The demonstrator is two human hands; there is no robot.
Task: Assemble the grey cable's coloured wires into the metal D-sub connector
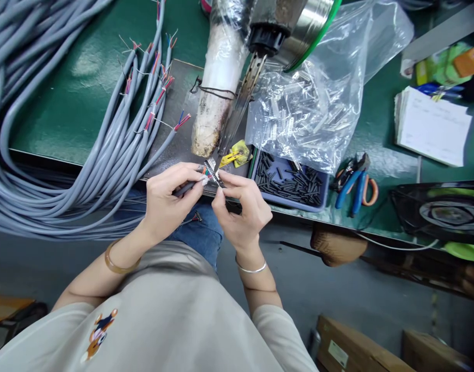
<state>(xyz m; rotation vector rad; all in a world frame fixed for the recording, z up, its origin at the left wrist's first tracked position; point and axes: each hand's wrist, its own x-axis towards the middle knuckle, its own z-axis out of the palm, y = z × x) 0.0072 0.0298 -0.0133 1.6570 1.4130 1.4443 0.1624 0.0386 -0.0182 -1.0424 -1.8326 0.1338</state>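
Observation:
My left hand (170,199) pinches the end of a grey cable (184,188) at the bench's front edge, its stripped coloured wires pointing right. My right hand (240,209) meets it, fingertips closed on those fine wire ends (213,178), just under the tip of a perforated metal strip (242,101) that slopes down from a machine. Both hands nearly touch. What sits between the right fingertips is too small to make out.
A big bundle of grey cables (66,150) with stripped ends lies left on the green bench (74,98). A blue tray of black sleeves (289,183), a clear bag of parts (310,108), blue-handled cutters (353,186) and a paper pad (432,126) sit right.

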